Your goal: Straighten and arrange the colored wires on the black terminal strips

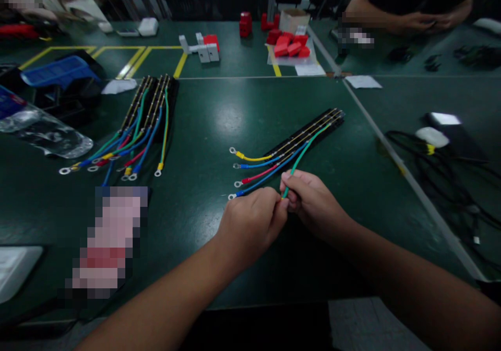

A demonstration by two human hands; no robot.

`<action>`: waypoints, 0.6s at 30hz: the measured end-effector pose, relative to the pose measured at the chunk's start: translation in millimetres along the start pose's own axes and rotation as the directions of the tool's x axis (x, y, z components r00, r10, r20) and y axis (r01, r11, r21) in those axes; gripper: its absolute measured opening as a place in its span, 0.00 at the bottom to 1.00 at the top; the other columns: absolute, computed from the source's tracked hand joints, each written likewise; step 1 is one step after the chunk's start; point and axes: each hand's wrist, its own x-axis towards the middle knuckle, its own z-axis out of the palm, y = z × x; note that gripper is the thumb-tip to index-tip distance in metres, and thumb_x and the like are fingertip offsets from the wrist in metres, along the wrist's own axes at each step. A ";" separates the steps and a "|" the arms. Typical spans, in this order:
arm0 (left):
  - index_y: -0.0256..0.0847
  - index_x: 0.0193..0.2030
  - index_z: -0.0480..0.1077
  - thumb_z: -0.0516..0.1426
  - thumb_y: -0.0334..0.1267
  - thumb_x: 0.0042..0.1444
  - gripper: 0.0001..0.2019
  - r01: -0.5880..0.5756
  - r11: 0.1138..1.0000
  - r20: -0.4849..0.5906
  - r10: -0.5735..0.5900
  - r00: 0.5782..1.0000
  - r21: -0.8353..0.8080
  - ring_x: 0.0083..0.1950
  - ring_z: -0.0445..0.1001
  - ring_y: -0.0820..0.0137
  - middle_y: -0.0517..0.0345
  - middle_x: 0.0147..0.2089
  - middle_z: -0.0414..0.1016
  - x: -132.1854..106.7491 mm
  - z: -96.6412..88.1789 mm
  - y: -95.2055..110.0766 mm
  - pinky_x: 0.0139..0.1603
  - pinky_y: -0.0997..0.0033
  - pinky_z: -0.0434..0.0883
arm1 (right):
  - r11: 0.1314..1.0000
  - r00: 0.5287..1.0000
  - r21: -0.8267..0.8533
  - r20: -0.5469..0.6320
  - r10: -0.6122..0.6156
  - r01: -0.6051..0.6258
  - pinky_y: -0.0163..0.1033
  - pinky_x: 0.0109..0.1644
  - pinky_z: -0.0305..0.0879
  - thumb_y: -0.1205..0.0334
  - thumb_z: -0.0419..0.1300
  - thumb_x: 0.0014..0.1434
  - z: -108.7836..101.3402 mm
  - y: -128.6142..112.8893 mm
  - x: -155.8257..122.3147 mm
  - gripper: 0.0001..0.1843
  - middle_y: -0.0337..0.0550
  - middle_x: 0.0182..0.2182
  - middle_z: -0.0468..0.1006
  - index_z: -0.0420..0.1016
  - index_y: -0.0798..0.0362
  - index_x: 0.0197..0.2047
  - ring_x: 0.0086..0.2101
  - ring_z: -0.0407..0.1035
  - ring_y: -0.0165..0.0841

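A black terminal strip (309, 129) lies slantwise on the green table. Yellow, red and blue wires run from it to ring lugs at the left, among them the yellow wire (254, 158) and the red wire (260, 176). From the same strip a green wire (300, 155) bends down toward me. My left hand (254, 218) pinches its lower end, where a bit of yellow shows; the fingers hide the tip. Close beside it, my right hand (309, 194) grips the green wire slightly higher up.
More wired black strips (151, 105) lie at the left, their lugs toward me. A pixelated device (107, 241) is near the front left. Red plastic parts (291, 45) and grey blocks (209, 53) stand farther back. Black cables (438, 184) sprawl at the right. Another person's hands (426, 22) are across the table.
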 end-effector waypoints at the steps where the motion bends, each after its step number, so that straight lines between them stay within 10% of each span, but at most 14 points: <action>1: 0.39 0.31 0.67 0.49 0.38 0.61 0.10 0.000 1.000 0.001 0.000 1.000 0.006 0.25 0.67 0.74 0.61 0.25 0.70 0.1 -0.4 0.1 0.25 0.72 0.57 | 1.000 1.000 0.000 0.000 0.001 -0.001 0.30 0.21 0.48 0.55 0.57 0.58 0.0 -0.2 -0.1 0.14 0.31 0.14 0.59 0.66 0.55 0.26 0.16 0.52 0.21; 18: 0.39 0.31 0.67 0.50 0.38 0.61 0.10 0.011 1.000 0.011 -0.011 1.000 -0.001 0.24 0.67 0.74 0.62 0.24 0.69 -0.6 -0.7 0.1 0.25 0.71 0.57 | 1.000 1.000 -0.016 0.004 -0.008 0.008 0.31 0.22 0.49 0.54 0.56 0.57 -2.9 1.8 -1.4 0.14 0.31 0.14 0.59 0.67 0.55 0.26 0.17 0.53 0.22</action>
